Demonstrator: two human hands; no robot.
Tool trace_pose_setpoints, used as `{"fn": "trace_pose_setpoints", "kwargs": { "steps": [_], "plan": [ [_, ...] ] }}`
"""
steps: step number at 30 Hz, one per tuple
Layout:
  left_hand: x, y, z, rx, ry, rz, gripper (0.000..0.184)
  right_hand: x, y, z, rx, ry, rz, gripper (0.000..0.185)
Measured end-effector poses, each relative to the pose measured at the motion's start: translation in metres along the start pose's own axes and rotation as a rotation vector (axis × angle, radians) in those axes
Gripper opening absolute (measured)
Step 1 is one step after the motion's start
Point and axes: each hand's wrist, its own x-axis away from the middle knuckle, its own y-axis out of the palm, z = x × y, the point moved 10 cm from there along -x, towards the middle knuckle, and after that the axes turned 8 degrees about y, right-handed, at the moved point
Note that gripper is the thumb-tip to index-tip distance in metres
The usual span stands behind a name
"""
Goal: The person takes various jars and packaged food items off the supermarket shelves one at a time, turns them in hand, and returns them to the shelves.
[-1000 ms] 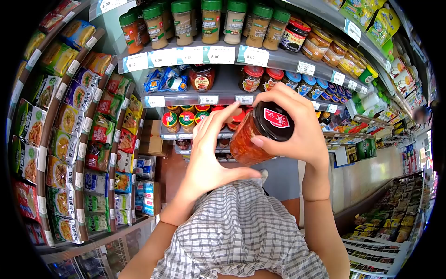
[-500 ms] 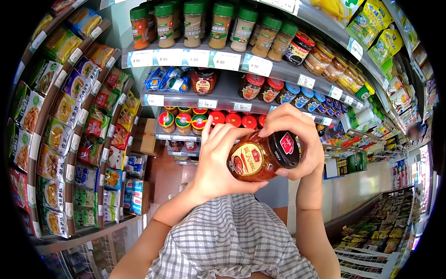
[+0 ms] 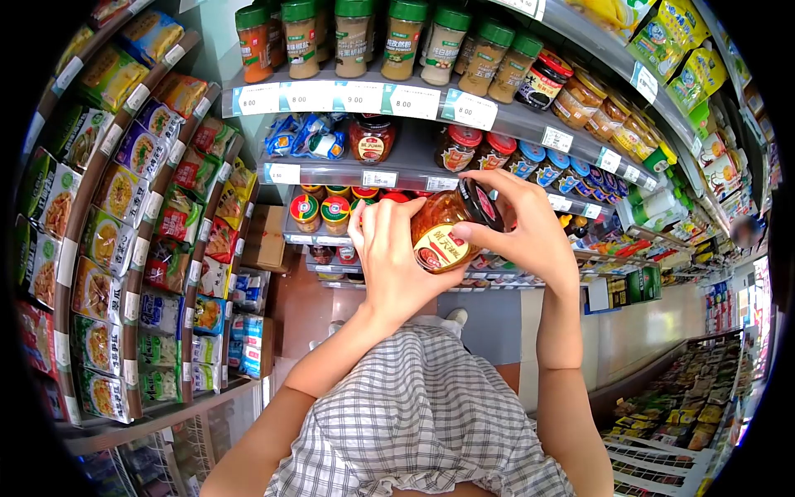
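A glass sauce jar (image 3: 432,219) with reddish-brown contents, a cream-and-red label and a black lid (image 3: 480,204) is held up in front of the shelves, tilted with its lid to the upper right. My left hand (image 3: 387,253) is closed around the jar's lower left side, its thumb under the base. From the right, my right hand (image 3: 530,236) grips the jar near the lid, with the thumb on the label's edge and the fingers over the top. A similar dark-lidded jar (image 3: 372,142) stands on the shelf behind.
Green-capped spice bottles (image 3: 354,41) line the upper shelf (image 3: 331,97) above price tags. Red-lidded jars (image 3: 458,149) and blue-lidded jars (image 3: 552,168) stand below. Packaged foods (image 3: 114,195) fill the left rack. Beyond a tiled aisle (image 3: 633,323), more goods (image 3: 671,398) lie at the right.
Both hands have raised the jar toward the shelves and turned it, so its lid faces more upward and away. My right hand's fingers have straightened over the lid.
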Motion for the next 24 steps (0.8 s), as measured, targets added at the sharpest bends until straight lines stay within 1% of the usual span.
{"fn": "trace_pose_setpoints", "kwargs": {
  "steps": [3, 5, 6, 8, 9, 11, 12, 13, 15, 16, 19, 20, 23, 24],
  "plan": [
    [0.004, 0.005, -0.010, -0.014, -0.055, -0.012, 0.076, -0.008, 0.004, 0.003, 0.019, -0.003, 0.007, 0.063],
    [0.004, 0.007, -0.015, -0.035, -0.092, -0.024, 0.077, -0.012, 0.007, 0.004, 0.069, -0.066, 0.076, 0.064],
    [0.003, 0.009, -0.017, -0.067, -0.097, -0.072, 0.078, -0.014, 0.010, 0.005, 0.046, -0.106, 0.103, 0.064],
    [0.000, 0.009, -0.023, -0.131, -0.109, -0.166, 0.078, -0.016, 0.015, 0.004, 0.144, -0.153, 0.152, 0.064],
    [0.000, 0.004, -0.029, -0.116, -0.165, -0.189, 0.071, -0.018, 0.017, 0.003, 0.194, -0.177, 0.178, 0.065],
    [0.013, 0.010, -0.060, 0.120, -0.322, -0.250, 0.056, -0.023, 0.024, 0.006, 0.247, -0.210, 0.198, 0.064],
    [0.020, 0.019, -0.073, 0.368, -0.385, -0.219, 0.039, -0.026, 0.026, 0.005, 0.266, -0.216, 0.192, 0.064],
    [0.030, 0.037, -0.084, 0.585, -0.490, -0.319, 0.025, -0.029, 0.028, 0.006, 0.285, -0.223, 0.185, 0.064],
    [0.046, 0.069, -0.087, 1.102, -0.727, -0.367, 0.022, -0.033, 0.030, 0.006, 0.298, -0.294, 0.226, 0.063],
    [0.044, 0.075, -0.080, 1.168, -0.723, -0.444, 0.038, -0.035, 0.032, 0.007, 0.296, -0.317, 0.243, 0.064],
    [0.053, 0.096, -0.083, 1.617, -0.941, -0.286, 0.050, -0.035, 0.036, 0.006, 0.298, -0.398, 0.280, 0.065],
    [0.056, 0.102, -0.082, 1.708, -1.014, -0.268, 0.059, -0.035, 0.039, 0.008, 0.311, -0.423, 0.290, 0.066],
    [0.047, 0.110, -0.084, 1.991, -1.016, -0.184, 0.063, -0.035, 0.044, 0.012, 0.342, -0.503, 0.362, 0.065],
    [0.044, 0.112, -0.086, 1.973, -1.057, -0.160, 0.068, -0.035, 0.046, 0.014, 0.352, -0.521, 0.381, 0.065]
  ]
}}
